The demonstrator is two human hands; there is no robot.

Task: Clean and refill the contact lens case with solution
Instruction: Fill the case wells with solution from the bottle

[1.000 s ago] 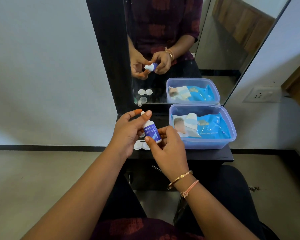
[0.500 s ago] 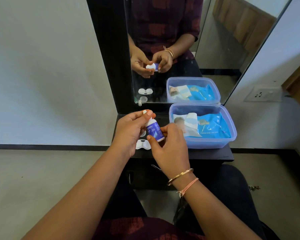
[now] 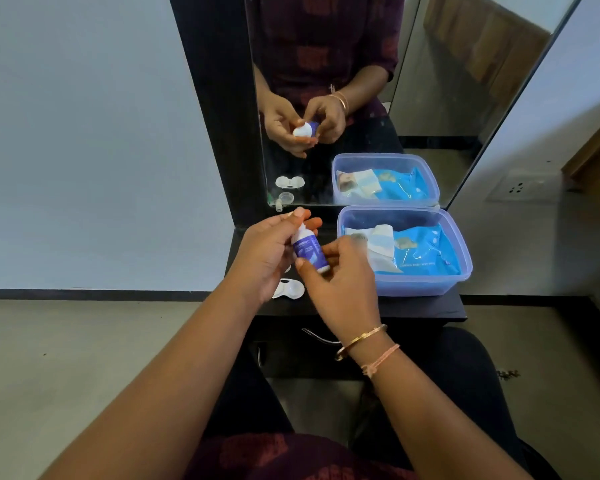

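Step in hand, by judgement: opening or closing the bottle [image 3: 307, 249] ahead of the refill; which of the two, not tellable. Left hand [image 3: 265, 252] wrapped round the bottle's upper half, thumb and fingertip pinched at the white cap end. Right hand [image 3: 340, 282] clamped on the bottle's lower end, fingers curled under its base. Bottle tilted, cap end away from the body, raised above the shelf [image 3: 413, 311]. Case [image 3: 288, 289] flat on the shelf near the front-left corner, directly beneath the hands, partly hidden by the left hand; wells face up, contents too small to tell. Loose lids not visible directly; a small clear cup shown only in the mirror [image 3: 326, 98], near the shelf's back-left corner. Tub [image 3: 463, 271] with a blue packet on the right side of the shelf, against the mirror.

Next move, if the cap is coming off: spare fingers to keep the cap, nozzle tipped down over one well, a gentle squeeze, then the other well. Risk: overfilling, or nudging so light a case off the front edge.
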